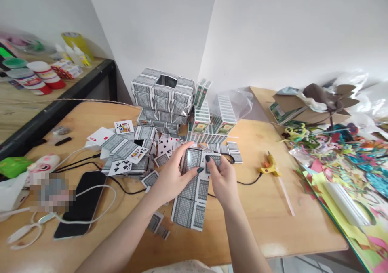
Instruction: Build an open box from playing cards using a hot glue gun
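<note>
A long panel of grey-backed playing cards [189, 204], joined edge to edge, is held up in front of me above the table. My left hand [172, 178] grips its left edge near the top, thumb lying across the card backs. At the upper right, my right hand [224, 180] pinches a card against the panel, with its fingers hidden behind. Just beyond my hands lie loose playing cards [166, 143], some face up. Farther back stands a stacked, box-like structure of folded cards [163, 95] with a square opening on top.
Card packs [201, 125] stand beside the structure. A yellow glue gun [269, 166] with a clear glue stick lies to the right. A black phone [81, 204], white cables and a card pile [121, 148] are at left. Colourful paper scraps [321, 184] cover the right side.
</note>
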A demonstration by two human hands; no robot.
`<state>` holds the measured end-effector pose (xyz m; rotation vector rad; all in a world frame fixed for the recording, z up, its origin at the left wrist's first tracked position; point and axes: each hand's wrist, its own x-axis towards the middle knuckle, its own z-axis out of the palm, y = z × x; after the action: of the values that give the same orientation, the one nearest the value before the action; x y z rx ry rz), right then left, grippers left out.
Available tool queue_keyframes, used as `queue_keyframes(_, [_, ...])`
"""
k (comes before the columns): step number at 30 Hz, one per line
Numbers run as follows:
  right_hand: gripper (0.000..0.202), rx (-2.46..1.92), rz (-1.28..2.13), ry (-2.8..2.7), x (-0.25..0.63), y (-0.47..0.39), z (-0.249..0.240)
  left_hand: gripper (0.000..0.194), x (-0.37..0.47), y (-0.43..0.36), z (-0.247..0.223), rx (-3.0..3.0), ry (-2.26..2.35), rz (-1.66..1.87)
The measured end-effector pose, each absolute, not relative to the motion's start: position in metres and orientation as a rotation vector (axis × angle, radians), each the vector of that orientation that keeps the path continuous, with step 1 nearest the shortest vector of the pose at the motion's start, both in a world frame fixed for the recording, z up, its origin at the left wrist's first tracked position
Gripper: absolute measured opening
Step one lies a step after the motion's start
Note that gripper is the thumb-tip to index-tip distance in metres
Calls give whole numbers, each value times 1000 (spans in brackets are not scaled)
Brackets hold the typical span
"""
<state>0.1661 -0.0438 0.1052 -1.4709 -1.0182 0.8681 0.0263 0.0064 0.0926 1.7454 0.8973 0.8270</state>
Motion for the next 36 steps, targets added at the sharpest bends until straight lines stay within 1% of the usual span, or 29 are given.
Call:
queue_keyframes(2, [27, -1430, 912, -997, 166, -45, 102, 47, 27, 9, 85, 1722, 843, 875])
queue_keyframes(4, [27, -1408, 952, -984, 166, -46, 100, 35, 30, 11, 76, 1675, 786, 962])
queue_keyframes(6, [26, -1412, 949, -981, 166, -47, 98, 27, 34, 11, 69, 1596, 732, 999])
queue_keyframes(8, [25, -1446, 917, -976, 166, -48, 96, 23, 37, 10, 65, 1537, 707, 990])
queue_keyframes(11, [24, -1469, 940, -967, 169, -49, 92, 22, 39, 9, 61, 1499, 713, 943])
queue_keyframes(19, [26, -1403, 1162, -858, 173, -47, 85, 19, 40, 12, 53, 1347, 706, 865])
queue_keyframes(24, [22, -1215, 1192, -709, 166, -44, 89, 20, 38, 10, 74, 1442, 803, 887])
queue_keyframes(26, [21, -1130, 1220, -651, 163, -42, 91, 27, 34, 9, 89, 1590, 814, 896])
queue_keyframes(30, [20, -1027, 1268, -593, 159, -35, 87, 62, 27, 6, 108, 2015, 928, 818])
queue_keyframes(33, [23, -1080, 1297, -578, 161, -29, 79, 83, 29, 2, 104, 2187, 1082, 714])
queue_keyframes(36, [24, -1196, 1308, -605, 166, -24, 72, 94, 36, -2, 93, 2243, 1150, 679])
